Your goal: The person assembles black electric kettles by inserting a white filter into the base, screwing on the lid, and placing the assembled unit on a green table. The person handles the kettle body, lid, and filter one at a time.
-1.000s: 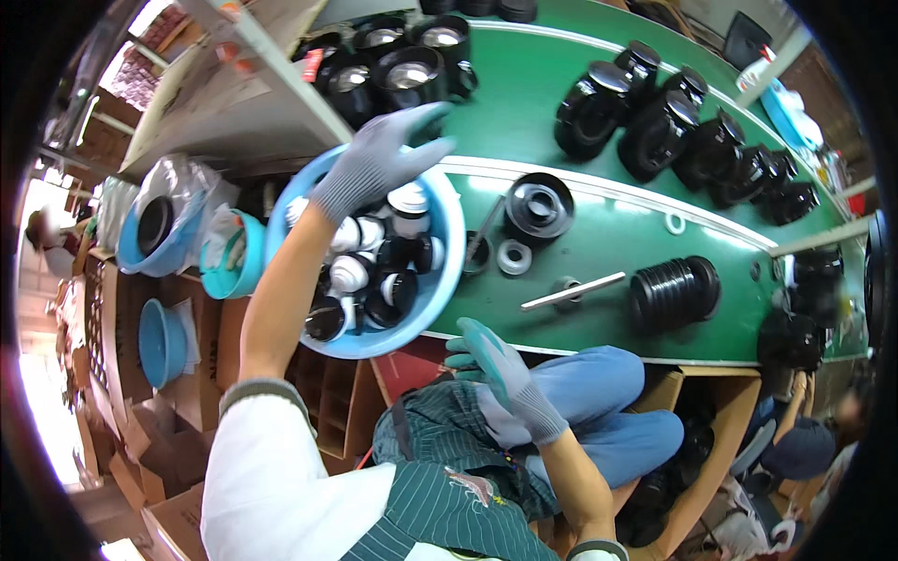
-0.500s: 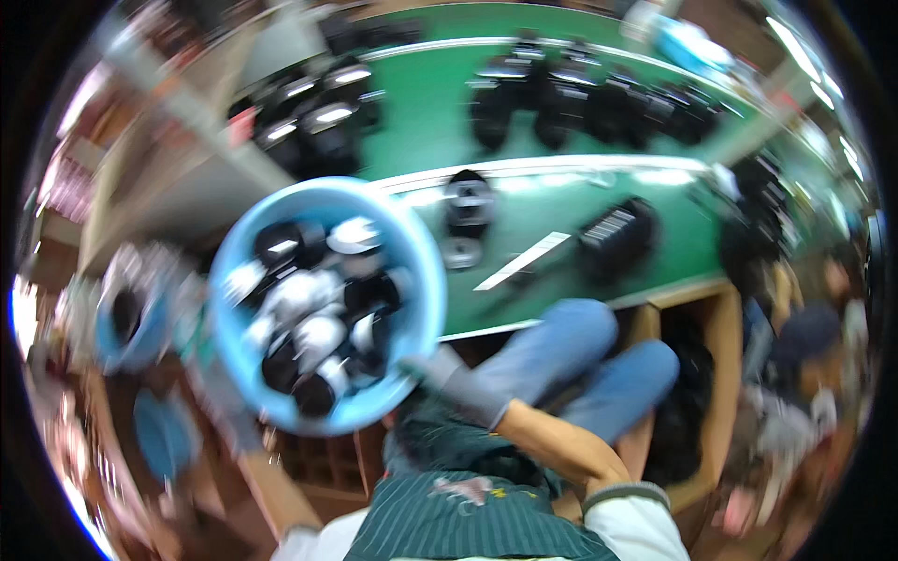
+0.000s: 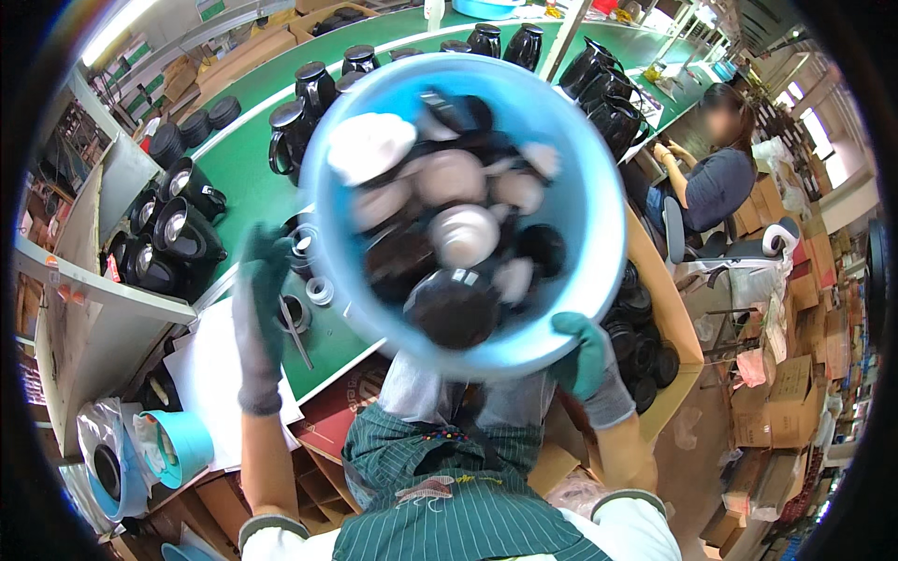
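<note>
A light blue plastic basin hangs over my lap and the bench edge, blurred by motion. Black and white lid-like parts are heaped in it. My right hand, in a grey and green glove, grips its near right rim. Gloved the same way, my left hand is off the basin, left of it, fingers stretched upward and holding nothing. Close to that hand, a small round white ring and a thin metal strip lie on the green bench.
Black jugs lie on the bench at left; others stand behind the basin. A cardboard box of black round parts sits at my right. Farther right, a co-worker sits at the bench. White sheets lie at left.
The basin has shifted from my left to in front of me, and my left hand has come away from it. My view has turned, showing more of the bench and a co-worker.
</note>
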Demonstrator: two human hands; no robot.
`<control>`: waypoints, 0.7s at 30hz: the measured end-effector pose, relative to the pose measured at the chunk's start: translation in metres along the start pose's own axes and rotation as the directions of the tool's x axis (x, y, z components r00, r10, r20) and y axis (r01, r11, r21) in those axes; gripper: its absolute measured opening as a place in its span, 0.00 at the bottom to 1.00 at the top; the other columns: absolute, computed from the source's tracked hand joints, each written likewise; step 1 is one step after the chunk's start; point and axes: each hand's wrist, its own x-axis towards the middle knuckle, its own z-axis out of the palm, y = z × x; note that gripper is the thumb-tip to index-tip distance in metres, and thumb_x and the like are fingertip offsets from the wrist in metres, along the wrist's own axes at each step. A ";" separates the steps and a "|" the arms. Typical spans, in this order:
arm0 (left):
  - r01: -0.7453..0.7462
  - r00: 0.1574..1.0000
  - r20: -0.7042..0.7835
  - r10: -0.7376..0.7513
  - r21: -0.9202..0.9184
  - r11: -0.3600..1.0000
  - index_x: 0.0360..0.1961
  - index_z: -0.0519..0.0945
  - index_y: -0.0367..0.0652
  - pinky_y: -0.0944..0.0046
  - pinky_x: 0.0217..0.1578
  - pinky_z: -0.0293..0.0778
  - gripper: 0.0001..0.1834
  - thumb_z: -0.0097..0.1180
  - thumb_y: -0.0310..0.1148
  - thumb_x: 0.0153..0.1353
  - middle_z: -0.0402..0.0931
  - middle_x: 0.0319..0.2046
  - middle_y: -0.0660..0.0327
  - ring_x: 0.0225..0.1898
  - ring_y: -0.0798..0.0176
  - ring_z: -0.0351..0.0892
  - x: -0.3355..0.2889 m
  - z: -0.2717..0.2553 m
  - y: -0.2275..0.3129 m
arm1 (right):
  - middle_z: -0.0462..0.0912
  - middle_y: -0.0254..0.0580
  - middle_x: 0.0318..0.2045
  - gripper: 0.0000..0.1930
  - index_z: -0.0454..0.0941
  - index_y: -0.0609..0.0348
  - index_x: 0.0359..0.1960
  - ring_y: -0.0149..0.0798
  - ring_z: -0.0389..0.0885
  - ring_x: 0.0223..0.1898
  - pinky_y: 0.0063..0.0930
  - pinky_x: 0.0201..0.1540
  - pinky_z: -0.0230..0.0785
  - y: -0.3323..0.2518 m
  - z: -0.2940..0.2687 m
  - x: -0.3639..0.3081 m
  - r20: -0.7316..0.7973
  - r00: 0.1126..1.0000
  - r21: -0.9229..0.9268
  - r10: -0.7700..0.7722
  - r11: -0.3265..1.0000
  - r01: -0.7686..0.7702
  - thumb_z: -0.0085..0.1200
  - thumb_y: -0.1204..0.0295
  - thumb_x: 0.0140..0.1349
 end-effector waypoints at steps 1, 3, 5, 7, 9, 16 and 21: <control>-0.006 0.994 0.104 -0.024 0.278 0.961 0.77 0.62 0.38 0.56 0.74 0.59 0.32 0.44 0.44 0.80 0.68 0.71 0.52 0.71 0.58 0.68 0.005 0.001 -0.014 | 0.83 0.42 0.40 0.11 0.80 0.57 0.45 0.43 0.85 0.44 0.40 0.50 0.84 -0.014 0.012 -0.001 -0.008 0.995 0.000 -0.099 0.995 0.099 0.57 0.65 0.67; -0.095 0.983 0.182 -0.002 0.521 0.848 0.71 0.69 0.32 0.56 0.70 0.63 0.27 0.49 0.33 0.74 0.75 0.65 0.49 0.67 0.57 0.73 0.011 0.042 -0.040 | 0.83 0.41 0.40 0.09 0.79 0.55 0.43 0.43 0.86 0.43 0.41 0.49 0.85 -0.024 -0.040 0.029 -0.062 0.958 -0.008 -0.281 0.960 0.281 0.54 0.66 0.67; -0.162 0.966 0.259 0.013 0.564 0.810 0.71 0.69 0.34 0.54 0.68 0.67 0.33 0.61 0.34 0.67 0.75 0.63 0.44 0.65 0.48 0.75 0.021 0.060 -0.076 | 0.83 0.42 0.39 0.09 0.79 0.54 0.42 0.44 0.86 0.42 0.42 0.47 0.86 -0.039 -0.075 0.054 -0.062 0.933 -0.094 -0.354 0.933 0.348 0.54 0.65 0.67; -0.360 0.908 0.419 0.002 0.776 0.518 0.70 0.70 0.37 0.50 0.71 0.63 0.35 0.63 0.38 0.63 0.71 0.67 0.45 0.68 0.43 0.71 0.043 0.084 -0.086 | 0.85 0.42 0.35 0.09 0.80 0.49 0.40 0.46 0.87 0.38 0.45 0.42 0.86 -0.052 -0.088 0.064 -0.231 0.920 -0.015 -0.316 0.947 0.321 0.56 0.60 0.64; -0.547 0.817 0.576 0.023 0.762 0.346 0.68 0.73 0.43 0.45 0.73 0.57 0.35 0.65 0.44 0.60 0.69 0.68 0.47 0.70 0.41 0.67 0.078 0.125 -0.111 | 0.86 0.39 0.34 0.07 0.80 0.45 0.36 0.44 0.88 0.38 0.42 0.41 0.86 -0.056 -0.119 0.081 -0.299 0.898 0.035 -0.322 0.937 0.348 0.57 0.60 0.63; -0.869 0.491 0.682 -0.542 0.337 -0.362 0.70 0.75 0.54 0.34 0.76 0.42 0.27 0.51 0.44 0.71 0.66 0.73 0.58 0.76 0.46 0.58 0.168 0.322 -0.279 | 0.85 0.37 0.36 0.06 0.81 0.45 0.35 0.46 0.85 0.38 0.46 0.43 0.83 -0.064 -0.142 0.118 -0.381 0.887 0.168 -0.261 0.924 0.344 0.60 0.62 0.59; -0.745 0.642 0.398 -0.656 0.528 -0.409 0.72 0.73 0.46 0.22 0.68 0.51 0.27 0.48 0.41 0.74 0.66 0.74 0.53 0.72 0.32 0.63 0.200 0.345 -0.317 | 0.84 0.41 0.34 0.08 0.80 0.50 0.38 0.47 0.86 0.39 0.46 0.43 0.83 -0.080 -0.111 0.129 -0.407 0.903 0.120 -0.141 0.971 0.205 0.59 0.64 0.59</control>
